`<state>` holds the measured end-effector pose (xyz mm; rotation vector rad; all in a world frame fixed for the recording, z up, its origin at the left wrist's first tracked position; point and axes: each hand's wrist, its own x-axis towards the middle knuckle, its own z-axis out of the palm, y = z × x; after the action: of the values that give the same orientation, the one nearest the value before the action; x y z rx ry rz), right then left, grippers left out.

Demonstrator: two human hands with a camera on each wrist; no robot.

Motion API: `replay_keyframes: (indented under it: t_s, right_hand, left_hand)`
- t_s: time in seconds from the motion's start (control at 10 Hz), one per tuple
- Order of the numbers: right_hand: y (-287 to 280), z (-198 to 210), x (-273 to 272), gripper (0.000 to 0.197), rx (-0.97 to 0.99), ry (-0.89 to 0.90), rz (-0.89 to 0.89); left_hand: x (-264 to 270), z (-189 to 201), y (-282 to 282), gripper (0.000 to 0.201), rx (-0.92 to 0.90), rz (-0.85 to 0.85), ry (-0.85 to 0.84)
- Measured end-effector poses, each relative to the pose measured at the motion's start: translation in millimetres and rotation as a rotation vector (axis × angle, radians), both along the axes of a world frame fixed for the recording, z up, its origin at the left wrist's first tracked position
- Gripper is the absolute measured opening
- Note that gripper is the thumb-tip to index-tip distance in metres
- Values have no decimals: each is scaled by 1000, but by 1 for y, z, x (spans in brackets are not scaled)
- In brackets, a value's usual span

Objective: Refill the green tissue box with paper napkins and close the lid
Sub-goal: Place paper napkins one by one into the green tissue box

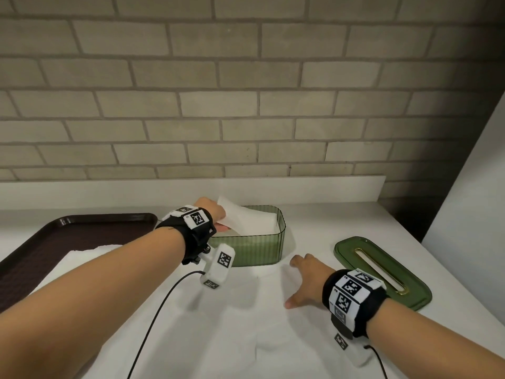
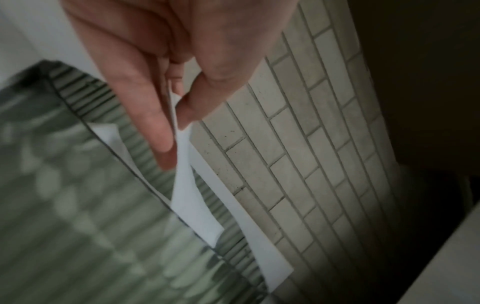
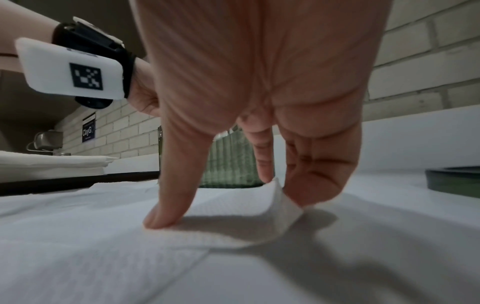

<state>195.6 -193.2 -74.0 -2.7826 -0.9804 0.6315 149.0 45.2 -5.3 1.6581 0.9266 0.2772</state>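
The ribbed green tissue box (image 1: 254,247) stands open on the white counter with white napkins (image 1: 262,224) inside. My left hand (image 1: 216,214) is over the box's left end. Its thumb and fingers (image 2: 166,131) pinch a single white napkin (image 2: 187,195) that hangs down into the box (image 2: 78,205). The green lid (image 1: 382,269) with its gold-edged slot lies flat to the right of the box. My right hand (image 1: 300,277) rests on a napkin spread (image 3: 228,224) in front of the box. Its thumb presses down and its fingertips (image 3: 309,191) curl one corner up.
A dark brown tray (image 1: 54,236) sits at the left with a napkin stack (image 3: 52,164) on it. More white napkin sheets (image 1: 218,324) cover the counter near me. The brick wall (image 1: 246,105) runs behind the box. A white panel (image 1: 470,187) stands at the right.
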Motion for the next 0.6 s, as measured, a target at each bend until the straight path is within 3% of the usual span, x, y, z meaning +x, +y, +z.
replay_keyframes:
  t_s: [0.2, 0.4, 0.6]
  right_hand:
    - [10, 4, -5, 96, -68, -71, -15]
    - [15, 5, 1, 54, -101, -195, -36]
    - [14, 7, 7, 26, -185, -153, -44]
  left_hand:
    - [-5, 4, -3, 6, 330, -79, 235]
    - [-1, 5, 11, 10, 740, -280, 507]
    - [1, 6, 16, 15, 986, -422, 705]
